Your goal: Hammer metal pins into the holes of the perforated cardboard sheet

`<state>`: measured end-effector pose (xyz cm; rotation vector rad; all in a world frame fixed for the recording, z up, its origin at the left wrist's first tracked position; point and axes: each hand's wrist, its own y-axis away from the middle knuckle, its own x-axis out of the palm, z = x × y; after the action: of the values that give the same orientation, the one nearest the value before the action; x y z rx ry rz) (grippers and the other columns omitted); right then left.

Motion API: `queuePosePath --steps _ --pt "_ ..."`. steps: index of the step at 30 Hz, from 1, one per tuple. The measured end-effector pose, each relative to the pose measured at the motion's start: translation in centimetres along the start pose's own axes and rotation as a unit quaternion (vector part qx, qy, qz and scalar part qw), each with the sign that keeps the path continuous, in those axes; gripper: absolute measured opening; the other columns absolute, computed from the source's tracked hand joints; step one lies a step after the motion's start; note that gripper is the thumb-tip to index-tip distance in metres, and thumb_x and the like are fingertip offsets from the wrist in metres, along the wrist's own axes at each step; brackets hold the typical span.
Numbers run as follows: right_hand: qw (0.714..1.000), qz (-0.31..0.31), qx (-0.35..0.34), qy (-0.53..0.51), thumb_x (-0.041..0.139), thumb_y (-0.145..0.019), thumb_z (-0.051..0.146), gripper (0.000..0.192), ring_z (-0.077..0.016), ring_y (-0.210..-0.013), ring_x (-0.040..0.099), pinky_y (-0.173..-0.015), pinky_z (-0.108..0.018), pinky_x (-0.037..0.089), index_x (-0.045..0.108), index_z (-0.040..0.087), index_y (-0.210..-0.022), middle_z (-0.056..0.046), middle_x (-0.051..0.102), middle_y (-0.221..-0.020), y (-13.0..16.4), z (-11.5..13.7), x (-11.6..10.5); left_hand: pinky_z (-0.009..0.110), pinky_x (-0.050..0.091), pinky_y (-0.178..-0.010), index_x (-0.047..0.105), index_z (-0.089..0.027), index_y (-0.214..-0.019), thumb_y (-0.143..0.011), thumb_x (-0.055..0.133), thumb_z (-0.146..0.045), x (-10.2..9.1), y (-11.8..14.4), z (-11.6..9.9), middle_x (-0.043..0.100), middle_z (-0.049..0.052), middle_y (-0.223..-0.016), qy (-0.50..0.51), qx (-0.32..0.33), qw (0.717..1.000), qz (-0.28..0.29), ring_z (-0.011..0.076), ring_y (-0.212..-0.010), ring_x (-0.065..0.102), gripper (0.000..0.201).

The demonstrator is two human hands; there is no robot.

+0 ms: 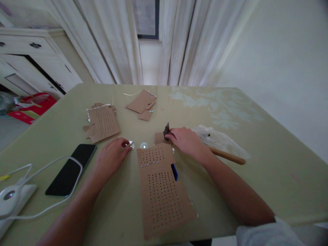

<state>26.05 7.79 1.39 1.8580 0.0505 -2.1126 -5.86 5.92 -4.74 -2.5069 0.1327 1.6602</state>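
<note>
My left hand is closed in a pinch on a small thin metal piece, just over a shiny round disc on the table. What exactly the piece is, I cannot make out. My right hand grips a hammer near its dark metal head, and the wooden handle points out to the right beneath my wrist. Between my forearms lies a cardboard sheet punched with rows of holes; several small silvery bits sit in one row. A second clear round piece rests at the sheet's top edge.
A clear plastic bag lies beyond the hammer handle. Another perforated cardboard piece and folded cardboard scraps are farther back. At left are a black phone, a white cable and a power strip.
</note>
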Motion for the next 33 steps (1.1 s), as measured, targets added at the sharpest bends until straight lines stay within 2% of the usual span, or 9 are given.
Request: queuePosePath --steps 10,15,18,20,22,25,29,33 --pt "1.0 0.007 0.005 -0.003 0.044 -0.12 0.048 0.047 -0.0334 -0.101 0.08 -0.081 -0.04 0.054 0.081 0.019 -0.125 -0.018 0.084 -0.114 0.0 -0.1 0.0 0.046 0.056 -0.089 0.062 -0.024 -0.091 -0.101 0.053 -0.035 1.6 0.3 0.4 0.075 0.012 -0.095 0.016 0.004 1.0 -0.007 0.0334 -0.096 0.073 0.016" --pt "1.0 0.008 0.006 0.0 0.043 -0.12 0.049 0.049 -0.0336 -0.1 0.08 -0.08 -0.04 0.054 0.081 0.019 -0.125 -0.019 0.084 -0.115 0.0 -0.1 -0.1 0.044 0.056 -0.089 0.064 -0.024 -0.092 -0.101 0.054 -0.034 1.1 -0.2 0.1 0.075 0.011 -0.095 0.033 0.008 0.999 -0.043 0.0318 -0.097 0.071 0.016" --pt "1.0 0.009 0.005 0.002 0.043 -0.12 0.049 0.048 -0.033 -0.1 0.08 -0.08 -0.04 0.053 0.08 0.02 -0.126 -0.019 0.084 -0.117 0.0 0.0 -0.1 0.039 0.055 -0.081 0.072 -0.022 -0.111 -0.104 0.055 -0.041 -0.1 -0.2 -1.4 0.078 0.01 -0.102 0.084 0.013 0.992 -0.09 0.0269 -0.089 0.069 0.027" --pt "1.0 0.009 0.006 0.003 0.044 -0.12 0.049 0.047 -0.0329 -0.101 0.08 -0.081 -0.039 0.053 0.08 0.02 -0.127 -0.018 0.084 -0.116 -0.1 0.1 -0.1 0.034 0.052 -0.07 0.077 -0.023 -0.121 -0.105 0.06 -0.044 -1.1 0.4 -3.0 0.08 0.006 -0.102 0.175 0.03 0.977 -0.121 0.0207 -0.075 0.064 0.031" --pt "1.0 0.006 0.007 0.004 0.045 -0.12 0.049 0.047 -0.0331 -0.102 0.079 -0.082 -0.039 0.054 0.08 0.02 -0.127 -0.019 0.084 -0.117 -0.1 0.2 -0.1 0.031 0.049 -0.063 0.081 -0.025 -0.112 -0.103 0.068 -0.042 -2.1 1.4 -4.8 0.081 0.002 -0.096 0.274 0.057 0.952 -0.125 0.0171 -0.069 0.063 0.023" --pt "1.0 0.003 0.008 0.003 0.045 -0.12 0.048 0.047 -0.0333 -0.103 0.079 -0.085 -0.04 0.054 0.08 0.019 -0.126 -0.019 0.084 -0.118 -0.2 0.4 -0.1 0.031 0.054 -0.067 0.081 -0.025 -0.1 -0.099 0.078 -0.035 -2.9 3.0 -7.4 0.084 0.001 -0.093 0.359 0.096 0.921 -0.117 0.0176 -0.075 0.07 0.01" --pt "1.0 0.003 0.013 0.003 0.045 -0.119 0.049 0.047 -0.0336 -0.105 0.08 -0.086 -0.04 0.055 0.079 0.019 -0.129 -0.02 0.083 -0.119 -0.3 0.5 0.0 0.031 0.056 -0.073 0.084 -0.026 -0.101 -0.099 0.081 -0.028 -2.9 3.9 -9.2 0.085 0.002 -0.099 0.349 0.153 0.921 -0.081 0.018 -0.082 0.072 0.005" --pt "1.0 0.006 0.014 0.003 0.046 -0.119 0.049 0.046 -0.0346 -0.105 0.08 -0.085 -0.041 0.055 0.08 0.019 -0.129 -0.02 0.083 -0.119 -0.4 0.6 0.0 0.03 0.051 -0.068 0.085 -0.027 -0.101 -0.1 0.077 -0.027 -2.2 3.7 -9.6 0.08 -0.001 -0.085 0.301 0.167 0.936 -0.077 0.0153 -0.07 0.063 0.008"
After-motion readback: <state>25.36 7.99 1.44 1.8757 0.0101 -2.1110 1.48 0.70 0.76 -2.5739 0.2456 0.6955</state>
